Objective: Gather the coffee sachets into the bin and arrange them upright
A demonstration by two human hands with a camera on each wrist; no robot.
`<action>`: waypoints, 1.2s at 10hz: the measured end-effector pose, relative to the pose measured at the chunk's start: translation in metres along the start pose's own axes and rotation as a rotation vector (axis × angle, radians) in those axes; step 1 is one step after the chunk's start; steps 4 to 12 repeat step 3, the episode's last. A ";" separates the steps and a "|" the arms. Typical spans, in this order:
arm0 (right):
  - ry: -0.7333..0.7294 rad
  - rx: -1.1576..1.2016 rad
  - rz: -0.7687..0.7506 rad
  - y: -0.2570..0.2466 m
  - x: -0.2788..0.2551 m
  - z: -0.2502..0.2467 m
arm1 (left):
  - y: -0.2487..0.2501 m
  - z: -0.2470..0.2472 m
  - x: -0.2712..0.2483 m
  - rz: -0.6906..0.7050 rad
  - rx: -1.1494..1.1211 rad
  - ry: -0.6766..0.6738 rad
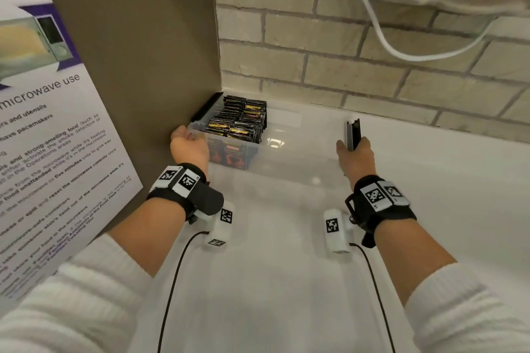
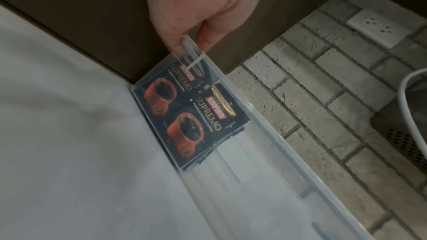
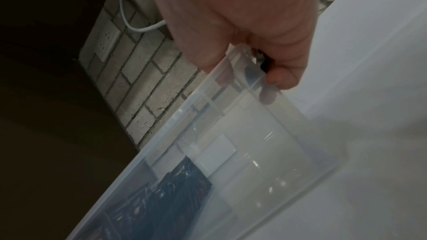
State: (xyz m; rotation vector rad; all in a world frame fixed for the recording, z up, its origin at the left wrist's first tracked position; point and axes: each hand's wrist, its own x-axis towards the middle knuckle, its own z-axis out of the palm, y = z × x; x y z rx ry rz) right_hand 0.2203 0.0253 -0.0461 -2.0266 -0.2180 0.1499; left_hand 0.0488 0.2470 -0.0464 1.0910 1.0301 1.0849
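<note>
Hands on both ends of the clear plastic bin right now: my left hand pinches the rim at the left end, thumb and fingers curled over the edge beside the brown panel, and my right hand is curled round the black handle clip and rim at the right end. Coffee sachets, the black Kopiko Supremo ones, sit inside the bin, all packed at its left end, standing on edge in rows with two facing out through the front wall; the right part of the bin looks bare. Bin sits on the white worktop, tucked into the corner against the brick wall. I reckon I'm shifting or squaring the bin, so the thing to do well is keep it level and move both ends together, slow, because those sachets have nothing propping them on the right and a tilt or jerk could tip the rows over into the open space. Low and smooth, sliding rather than lifting, seems safest. What I can't make out: whether any loose sachets remain outside the bin, since none show on the worktop I can see; whether the base is touching the worktop or just clear of it; and how my right fingertips lie, as the clear wall blurs them. The left black clip is half hidden against the panel.
</note>
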 end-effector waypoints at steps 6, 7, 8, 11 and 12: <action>-0.002 0.056 0.040 0.017 -0.019 -0.025 | -0.012 -0.022 -0.050 0.130 0.309 -0.342; -0.002 0.056 0.040 0.017 -0.019 -0.025 | -0.012 -0.022 -0.050 0.130 0.309 -0.342; -0.002 0.056 0.040 0.017 -0.019 -0.025 | -0.012 -0.022 -0.050 0.130 0.309 -0.342; -0.002 0.056 0.040 0.017 -0.019 -0.025 | -0.012 -0.022 -0.050 0.130 0.309 -0.342; -0.002 0.056 0.040 0.017 -0.019 -0.025 | -0.012 -0.022 -0.050 0.130 0.309 -0.342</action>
